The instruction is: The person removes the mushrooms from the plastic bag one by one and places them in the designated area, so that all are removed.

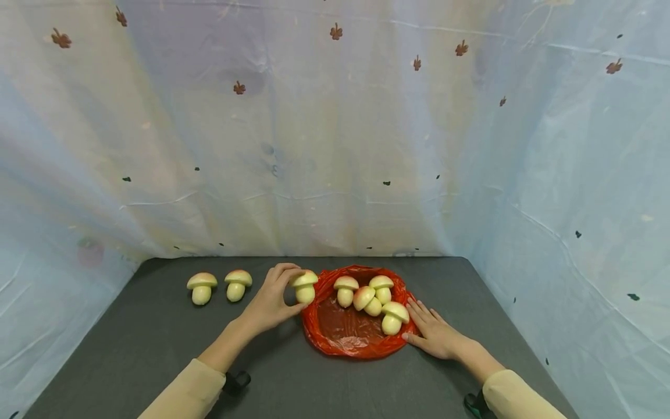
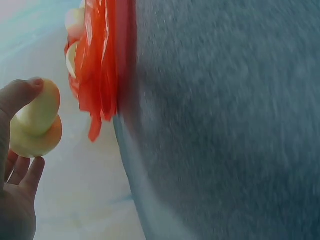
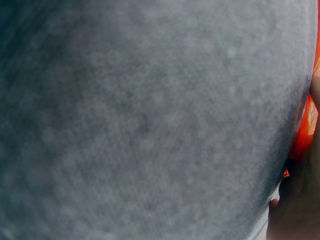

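Observation:
My left hand (image 1: pixel 272 302) grips a pale toy mushroom (image 1: pixel 305 287) at the left rim of a red plastic bag (image 1: pixel 335 337) spread on the dark table. The left wrist view shows that mushroom (image 2: pixel 36 125) pinched between thumb and fingers, with the red bag (image 2: pixel 97 65) beyond it. Inside the bag lie several more mushrooms (image 1: pixel 373 298). My right hand (image 1: pixel 434 334) lies flat, fingers straight, pressing the bag's right edge beside one mushroom (image 1: pixel 394 318). In the right wrist view, only grey table and a sliver of the bag (image 3: pixel 306 125) show.
Two more mushrooms (image 1: pixel 201 287) (image 1: pixel 238 284) stand on the table (image 1: pixel 157 343) left of my left hand. A pale printed cloth (image 1: pixel 335 145) walls the table at the back and on both sides.

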The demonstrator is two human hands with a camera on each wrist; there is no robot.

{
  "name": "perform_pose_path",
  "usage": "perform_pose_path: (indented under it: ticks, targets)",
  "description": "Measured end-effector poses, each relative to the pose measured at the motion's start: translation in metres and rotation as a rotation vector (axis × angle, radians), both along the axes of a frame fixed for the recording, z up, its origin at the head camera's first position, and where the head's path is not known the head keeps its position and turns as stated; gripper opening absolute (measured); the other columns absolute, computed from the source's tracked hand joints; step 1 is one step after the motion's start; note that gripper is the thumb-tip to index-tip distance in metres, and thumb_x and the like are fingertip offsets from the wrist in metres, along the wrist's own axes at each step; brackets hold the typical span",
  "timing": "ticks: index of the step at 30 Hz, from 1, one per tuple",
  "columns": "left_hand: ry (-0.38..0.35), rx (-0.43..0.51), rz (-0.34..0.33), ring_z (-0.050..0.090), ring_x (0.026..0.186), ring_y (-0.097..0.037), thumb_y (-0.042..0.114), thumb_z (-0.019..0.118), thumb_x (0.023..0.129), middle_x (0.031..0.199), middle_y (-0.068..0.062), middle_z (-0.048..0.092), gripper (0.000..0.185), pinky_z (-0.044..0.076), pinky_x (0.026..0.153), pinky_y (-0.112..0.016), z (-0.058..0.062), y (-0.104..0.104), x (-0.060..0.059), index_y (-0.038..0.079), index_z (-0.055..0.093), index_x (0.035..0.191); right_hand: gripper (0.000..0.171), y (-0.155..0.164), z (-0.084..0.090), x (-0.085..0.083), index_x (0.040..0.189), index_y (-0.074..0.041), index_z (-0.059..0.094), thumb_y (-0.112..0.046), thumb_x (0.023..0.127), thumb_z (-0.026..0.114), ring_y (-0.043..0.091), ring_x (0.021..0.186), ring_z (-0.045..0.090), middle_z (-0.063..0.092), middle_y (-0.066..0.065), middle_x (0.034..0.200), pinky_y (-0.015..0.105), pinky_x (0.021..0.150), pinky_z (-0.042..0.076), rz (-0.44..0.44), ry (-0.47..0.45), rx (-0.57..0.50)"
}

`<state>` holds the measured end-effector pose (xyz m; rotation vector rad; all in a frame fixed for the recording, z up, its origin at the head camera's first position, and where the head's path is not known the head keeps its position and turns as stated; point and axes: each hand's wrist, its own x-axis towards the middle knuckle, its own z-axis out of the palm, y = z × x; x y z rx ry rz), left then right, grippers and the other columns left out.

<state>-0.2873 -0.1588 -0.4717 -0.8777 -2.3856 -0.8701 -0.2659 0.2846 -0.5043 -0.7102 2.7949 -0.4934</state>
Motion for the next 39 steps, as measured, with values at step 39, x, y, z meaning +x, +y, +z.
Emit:
perform_pose_path:
  ticks: [39]
  targets:
    - [-0.131, -0.337, 0.155, 0.06, 0.12, -0.041, 0.031, 0.094, 0.078, 0.137, -0.016, 0.058, 0.072, 0.047, 0.1, -0.064, -0.003, -0.086, -0.041, 0.006, 0.063, 0.138, 0.091, 0.011, -0.023, -0.013, 0.165, -0.005, 0.023, -0.063, 0.103, 0.051, 0.039, 0.159, 0.011, 0.015, 0.014, 0.172, 0.065, 0.124, 0.012, -0.012, 0.019, -0.017]
